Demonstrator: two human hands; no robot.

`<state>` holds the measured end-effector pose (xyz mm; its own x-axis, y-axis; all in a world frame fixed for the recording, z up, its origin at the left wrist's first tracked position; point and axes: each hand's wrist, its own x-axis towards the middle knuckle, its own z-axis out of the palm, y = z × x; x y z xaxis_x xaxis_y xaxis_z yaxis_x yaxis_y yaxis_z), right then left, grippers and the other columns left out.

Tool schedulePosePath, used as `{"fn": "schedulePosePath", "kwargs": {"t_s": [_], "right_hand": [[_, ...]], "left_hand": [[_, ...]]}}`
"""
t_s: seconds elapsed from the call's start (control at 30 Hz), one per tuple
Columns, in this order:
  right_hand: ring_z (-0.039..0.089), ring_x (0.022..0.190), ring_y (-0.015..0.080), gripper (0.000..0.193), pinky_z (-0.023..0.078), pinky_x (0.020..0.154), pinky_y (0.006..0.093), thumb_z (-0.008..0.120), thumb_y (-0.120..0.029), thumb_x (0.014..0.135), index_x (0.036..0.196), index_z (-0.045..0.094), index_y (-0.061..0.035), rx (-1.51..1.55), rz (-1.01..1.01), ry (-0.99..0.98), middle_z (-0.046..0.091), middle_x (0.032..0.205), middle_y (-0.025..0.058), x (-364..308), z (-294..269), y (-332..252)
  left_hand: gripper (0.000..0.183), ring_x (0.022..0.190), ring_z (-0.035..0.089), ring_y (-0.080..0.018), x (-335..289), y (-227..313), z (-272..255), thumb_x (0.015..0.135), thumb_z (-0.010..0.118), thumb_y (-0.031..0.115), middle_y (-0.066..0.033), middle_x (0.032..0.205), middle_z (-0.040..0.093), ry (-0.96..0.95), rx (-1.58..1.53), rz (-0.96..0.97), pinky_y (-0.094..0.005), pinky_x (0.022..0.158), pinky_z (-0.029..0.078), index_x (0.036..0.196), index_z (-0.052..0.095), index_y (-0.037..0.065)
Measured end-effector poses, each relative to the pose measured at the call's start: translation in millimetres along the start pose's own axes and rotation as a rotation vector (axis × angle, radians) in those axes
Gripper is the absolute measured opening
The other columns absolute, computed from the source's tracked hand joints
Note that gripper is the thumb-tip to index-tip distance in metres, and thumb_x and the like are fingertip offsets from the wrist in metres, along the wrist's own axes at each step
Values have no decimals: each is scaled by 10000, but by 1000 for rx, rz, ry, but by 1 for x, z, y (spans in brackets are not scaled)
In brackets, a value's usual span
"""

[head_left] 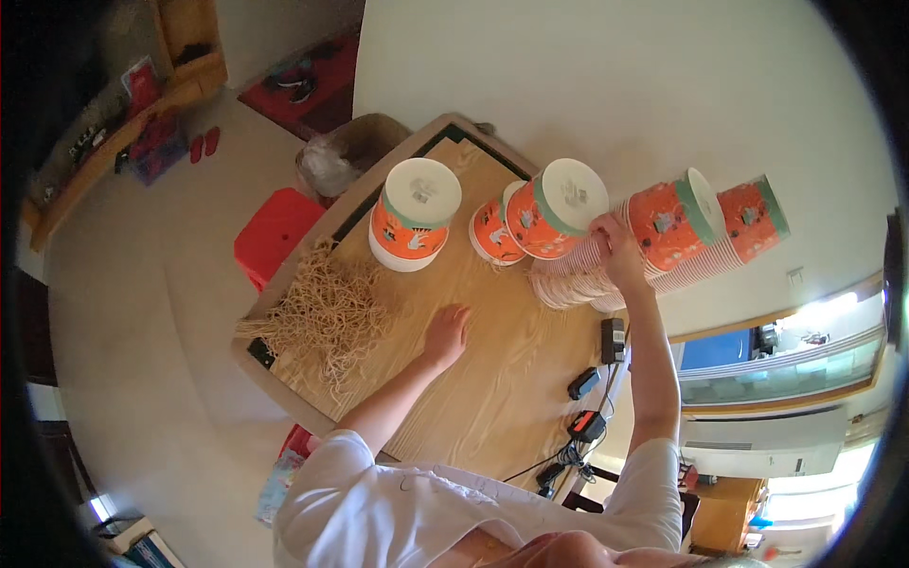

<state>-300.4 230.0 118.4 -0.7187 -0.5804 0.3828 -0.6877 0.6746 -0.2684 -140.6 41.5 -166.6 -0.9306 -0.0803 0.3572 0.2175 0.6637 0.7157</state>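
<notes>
My right hand (617, 248) reaches to the far right of the table. Its fingers are bent against a long nested stack of orange paper tubs (677, 220), closing on the stack's edge. Over the table's middle hovers my left hand (447, 336), fingers loosely curled and nothing visible in them. Ahead of it stands an upturned orange tub (417, 225) with a green band and a white base. Another upturned tub (557, 213) stands nearer my right hand, beside a smaller-looking tub (495, 232). To the left, tan curly strands (327, 317) lie in a loose heap.
A second nested tub stack (748, 225) leans along the wall. Black adapters (585, 426) with cables sit at the table's right edge. A red stool (276, 237) and a bin with a plastic liner (329, 168) stand beyond the left edge.
</notes>
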Motion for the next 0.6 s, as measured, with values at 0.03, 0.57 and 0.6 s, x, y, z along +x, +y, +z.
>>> {"fn": "schedulePosePath", "kwargs": {"t_s": [0.03, 0.57, 0.6], "right_hand": [[554, 753, 296, 150, 456, 648, 347, 506, 69, 743, 848, 517, -37, 2, -5, -9, 523, 831, 122, 4, 6, 7], [532, 750, 310, 144, 439, 656, 345, 489, 85, 741, 844, 474, -14, -21, -5, -85, 487, 804, 136, 33, 70, 36], [532, 752, 311, 146, 439, 658, 344, 486, 82, 744, 850, 474, -16, -50, 15, -78, 486, 803, 136, 33, 73, 37]], "left_hand": [[406, 1062, 461, -296, 11, -2, 8, 728, 567, 61, -140, 1129, 491, -27, 61, 25, -381, 872, 408, 1124, 478, 58], [363, 600, 585, -263, 130, -51, 145, 734, 626, 369, -97, 574, 578, 242, -807, -648, -367, 566, 458, 637, 567, 24], [363, 600, 585, -263, 132, -47, 146, 734, 626, 369, -97, 574, 578, 239, -809, -656, -367, 566, 458, 637, 567, 24]]}}
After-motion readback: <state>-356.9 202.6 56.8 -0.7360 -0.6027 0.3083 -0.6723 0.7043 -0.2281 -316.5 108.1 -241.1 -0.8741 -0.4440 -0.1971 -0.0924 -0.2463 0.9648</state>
